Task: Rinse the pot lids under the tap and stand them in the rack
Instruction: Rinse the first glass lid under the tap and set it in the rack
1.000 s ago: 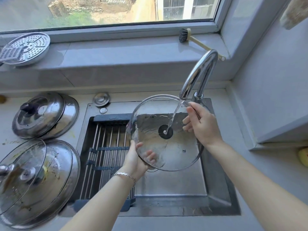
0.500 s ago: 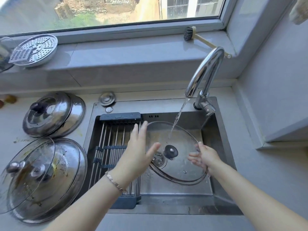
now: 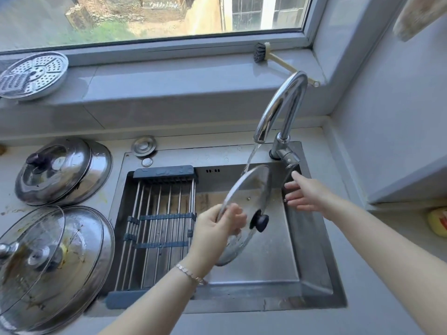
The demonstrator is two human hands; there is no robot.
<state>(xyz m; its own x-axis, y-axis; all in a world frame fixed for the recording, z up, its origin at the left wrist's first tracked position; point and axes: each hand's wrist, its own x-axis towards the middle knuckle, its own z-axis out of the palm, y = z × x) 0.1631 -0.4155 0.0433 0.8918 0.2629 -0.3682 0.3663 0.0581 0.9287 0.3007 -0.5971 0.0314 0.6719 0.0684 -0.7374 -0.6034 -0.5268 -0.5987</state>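
Lid (image 3: 251, 189), rim gripped in left hand (image 3: 215, 228) fingers, tilts up rightward from them into the tap (image 3: 283, 105) stream; right hand (image 3: 307, 195) fingers spread released beyond. Turn it slowly, rinsing both faces.

Body parts in view: two hands and two forearms. The left hand (image 3: 215, 229) and the right hand (image 3: 308, 195) are both showing uncovered. The left forearm (image 3: 164, 303) and the right forearm (image 3: 387, 247) are running bare to the picture's edge.

Worn item: one bracelet (image 3: 191, 274), which is circling the left wrist. It is showing as a thin chain of small, flat links, pale silver with a pinkish tint. It is catching light at its lower end. Fingernail detail is blurring out at this size.
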